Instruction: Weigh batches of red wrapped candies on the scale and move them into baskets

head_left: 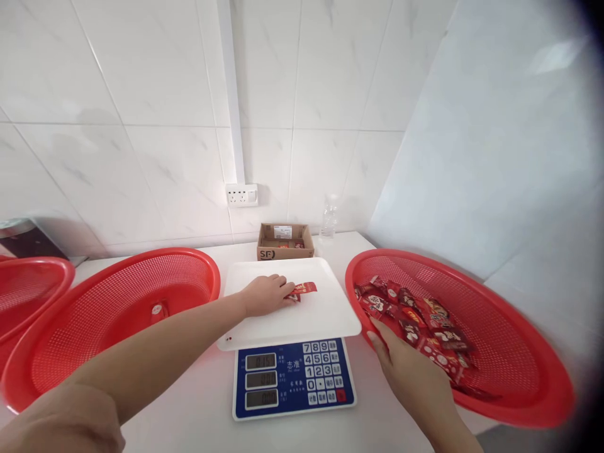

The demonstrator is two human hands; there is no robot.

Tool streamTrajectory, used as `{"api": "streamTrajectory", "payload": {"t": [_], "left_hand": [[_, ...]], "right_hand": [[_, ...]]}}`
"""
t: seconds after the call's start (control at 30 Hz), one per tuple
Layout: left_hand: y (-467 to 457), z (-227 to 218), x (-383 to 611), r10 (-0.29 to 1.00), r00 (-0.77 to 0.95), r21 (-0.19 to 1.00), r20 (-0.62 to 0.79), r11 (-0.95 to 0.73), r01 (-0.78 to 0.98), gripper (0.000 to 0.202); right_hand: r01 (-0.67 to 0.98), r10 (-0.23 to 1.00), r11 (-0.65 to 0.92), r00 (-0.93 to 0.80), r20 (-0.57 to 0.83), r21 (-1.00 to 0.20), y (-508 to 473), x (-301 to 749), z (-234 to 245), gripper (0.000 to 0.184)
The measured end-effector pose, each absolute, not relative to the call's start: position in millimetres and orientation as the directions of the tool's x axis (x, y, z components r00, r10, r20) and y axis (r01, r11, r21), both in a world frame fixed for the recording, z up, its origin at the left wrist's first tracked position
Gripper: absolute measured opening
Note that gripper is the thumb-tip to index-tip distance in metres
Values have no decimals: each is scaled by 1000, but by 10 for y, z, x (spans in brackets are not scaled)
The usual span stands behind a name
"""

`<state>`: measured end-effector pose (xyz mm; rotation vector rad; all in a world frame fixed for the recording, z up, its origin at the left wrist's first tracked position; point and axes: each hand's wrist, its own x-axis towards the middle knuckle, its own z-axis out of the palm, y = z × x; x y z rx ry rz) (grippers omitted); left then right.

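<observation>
My left hand (267, 296) reaches over the white weighing tray (325, 321) of a digital scale, its fingers closed on small red snack packets (304, 288) whose ends stick out past the fingertips. Beneath the tray is the scale's blue panel (293, 402) with number keys and three displays. On the right, my right hand (408, 362) grips the near left rim of a red plastic basket (523, 352), thumb along the edge and the other fingers partly hidden. Inside that basket lies a pile of red and brown snack packets (441, 336).
A second red basket (198, 267) on the left holds a packet (159, 311), with another red basket (35, 283) beyond it. Behind the tray stand a cardboard box (283, 251) with packets in it and a clear plastic bottle (329, 217). A tiled wall with a socket (241, 195) closes the back.
</observation>
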<state>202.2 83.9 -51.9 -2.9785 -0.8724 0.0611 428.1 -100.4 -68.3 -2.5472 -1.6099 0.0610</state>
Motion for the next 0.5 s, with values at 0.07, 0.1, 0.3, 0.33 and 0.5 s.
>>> {"api": "streamTrajectory", "payload": {"t": [0.07,0.1,0.3,0.33,0.5], "left_hand": [[858,-508,2021,577,817,-44,-14,-816,576,45],[864,-483,2001,595,804,-42,-2,-803,594,43],[792,-70,1527,747,643,-11,165,-651,759,46],[765,18,1394,774,602,-3,195,-613,790,47],[613,304,681,930,309,108,199,-335,936,46]], "right_hand": [[900,905,-414,423,45,-136,-1001,4291,-705,55],[902,906,-410,420,52,-138,-1000,4297,-715,55],[908,914,-392,403,51,-147,-1009,4331,-745,57],[907,912,-395,406,52,-150,-1011,4335,-746,57],[898,902,-409,424,77,-160,-1011,4354,-754,57]]}}
